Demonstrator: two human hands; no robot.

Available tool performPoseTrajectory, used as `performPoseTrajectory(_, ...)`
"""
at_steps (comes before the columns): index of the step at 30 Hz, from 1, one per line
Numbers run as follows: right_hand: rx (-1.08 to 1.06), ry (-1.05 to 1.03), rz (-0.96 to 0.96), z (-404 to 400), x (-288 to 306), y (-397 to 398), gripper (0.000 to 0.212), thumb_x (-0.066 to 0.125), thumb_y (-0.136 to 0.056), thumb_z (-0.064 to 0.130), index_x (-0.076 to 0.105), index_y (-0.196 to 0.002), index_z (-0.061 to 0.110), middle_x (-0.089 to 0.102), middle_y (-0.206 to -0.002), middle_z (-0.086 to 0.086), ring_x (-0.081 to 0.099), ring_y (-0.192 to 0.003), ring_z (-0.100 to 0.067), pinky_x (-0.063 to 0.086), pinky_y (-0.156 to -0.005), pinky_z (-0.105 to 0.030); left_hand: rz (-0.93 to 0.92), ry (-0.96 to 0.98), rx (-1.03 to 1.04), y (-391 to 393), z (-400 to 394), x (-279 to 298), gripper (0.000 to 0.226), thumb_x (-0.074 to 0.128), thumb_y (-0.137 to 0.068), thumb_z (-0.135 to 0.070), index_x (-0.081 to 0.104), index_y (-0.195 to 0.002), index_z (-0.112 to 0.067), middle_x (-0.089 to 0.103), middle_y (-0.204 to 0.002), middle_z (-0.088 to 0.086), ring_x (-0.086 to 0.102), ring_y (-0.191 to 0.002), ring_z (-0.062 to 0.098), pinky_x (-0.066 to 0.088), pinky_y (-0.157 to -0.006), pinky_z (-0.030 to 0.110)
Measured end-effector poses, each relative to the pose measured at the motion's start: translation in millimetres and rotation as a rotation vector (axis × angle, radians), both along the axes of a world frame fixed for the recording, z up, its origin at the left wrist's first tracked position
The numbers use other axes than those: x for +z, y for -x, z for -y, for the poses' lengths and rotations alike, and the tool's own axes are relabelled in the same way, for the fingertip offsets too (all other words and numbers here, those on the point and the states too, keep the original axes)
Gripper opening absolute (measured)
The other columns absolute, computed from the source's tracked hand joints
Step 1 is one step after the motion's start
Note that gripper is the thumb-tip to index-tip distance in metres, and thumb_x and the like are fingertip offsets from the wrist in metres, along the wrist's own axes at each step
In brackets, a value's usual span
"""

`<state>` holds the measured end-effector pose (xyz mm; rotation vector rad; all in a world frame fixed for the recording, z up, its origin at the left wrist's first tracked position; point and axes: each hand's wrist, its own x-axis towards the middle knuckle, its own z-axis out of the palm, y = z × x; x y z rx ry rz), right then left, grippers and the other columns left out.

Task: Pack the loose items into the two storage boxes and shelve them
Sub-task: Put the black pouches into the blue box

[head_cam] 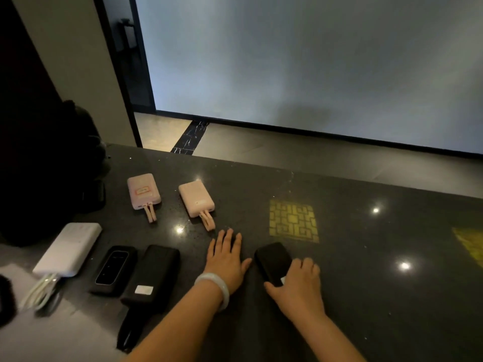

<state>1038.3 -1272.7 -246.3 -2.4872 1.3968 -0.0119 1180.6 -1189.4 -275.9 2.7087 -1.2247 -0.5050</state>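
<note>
Where the black power bank [272,261] lies at lower centre of the tabletop [366,244], long axis toward the upper left, we record our right hand [296,286] curled over its near end; left hand [227,258] flat, empty, just beside.

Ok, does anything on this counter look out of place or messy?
Mostly tidy: the power banks lie flat and apart. The white power bank at the left has its white cable trailing in a loose bundle toward the counter edge. No storage boxes are in view.
</note>
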Motion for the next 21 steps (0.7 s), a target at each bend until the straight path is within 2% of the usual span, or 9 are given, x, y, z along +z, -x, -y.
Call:
performPoseTrajectory(3,0.007,-0.011,-0.014,-22.9,-2.5,13.6,0.082,0.07,-0.069,0.061,0.04,-0.132,0.019,0.036,-0.134,-0.003,0.035,-0.124,-0.02,0.038,-0.105,-0.033,-0.023,0.089,0.052,5.7,-24.4,10.7,0.068,0.038,-0.098,-0.05,0.008,-0.154,-0.026,-0.006,-0.162,0.004,-0.01,-0.148,0.024,-0.002,-0.118,0.043)
performPoseTrajectory(6,0.032,0.01,-0.022,-33.1,-1.7,19.3,0.081,0.069,-0.069,0.063,0.041,-0.13,0.018,0.037,-0.131,-0.003,0.037,-0.121,-0.02,0.039,-0.102,-0.031,0.111,0.139,0.168,14.1,-65.6,17.2,0.072,0.043,-0.094,-0.053,0.011,-0.153,-0.027,-0.004,-0.161,0.006,-0.01,-0.148,0.026,-0.001,-0.119,0.046)
performPoseTrajectory(9,0.026,0.029,-0.038,-36.0,3.2,18.6,0.083,0.069,-0.069,0.064,0.041,-0.13,0.016,0.039,-0.131,-0.004,0.039,-0.121,-0.021,0.039,-0.1,-0.031,0.173,0.091,0.354,10.3,-106.7,28.5,0.082,0.047,-0.09,-0.06,0.009,-0.153,-0.024,-0.005,-0.161,0.01,-0.009,-0.147,0.032,0.002,-0.118,0.05)
performPoseTrajectory(12,0.021,0.029,-0.049,-37.2,6.0,17.3,0.085,0.069,-0.069,0.064,0.041,-0.131,0.014,0.039,-0.131,-0.006,0.04,-0.121,-0.023,0.04,-0.1,-0.032,0.126,0.04,0.472,1.3,-131.0,38.7,0.093,0.05,-0.086,-0.064,0.004,-0.153,-0.02,-0.001,-0.16,0.013,0.0,-0.147,0.035,0.011,-0.119,0.05)
performPoseTrajectory(17,0.027,0.033,-0.024,-38.8,5.6,20.7,0.082,0.069,-0.07,0.064,0.041,-0.129,0.013,0.04,-0.13,-0.007,0.041,-0.119,-0.023,0.041,-0.099,-0.032,0.106,-0.043,0.495,-0.4,-134.7,39.8,0.093,0.05,-0.088,-0.062,0.001,-0.154,-0.019,0.012,-0.158,0.019,0.014,-0.144,0.037,0.018,-0.117,0.048)
performPoseTrajectory(21,0.029,0.04,0.003,-42.7,3.9,26.4,0.084,0.069,-0.07,0.063,0.04,-0.131,0.013,0.039,-0.131,-0.007,0.04,-0.12,-0.024,0.041,-0.099,-0.032,0.094,0.001,0.52,2.6,-139.7,32.7,0.087,0.05,-0.09,-0.057,0.0,-0.154,-0.027,0.013,-0.156,0.015,0.022,-0.14,0.036,0.028,-0.112,0.051)
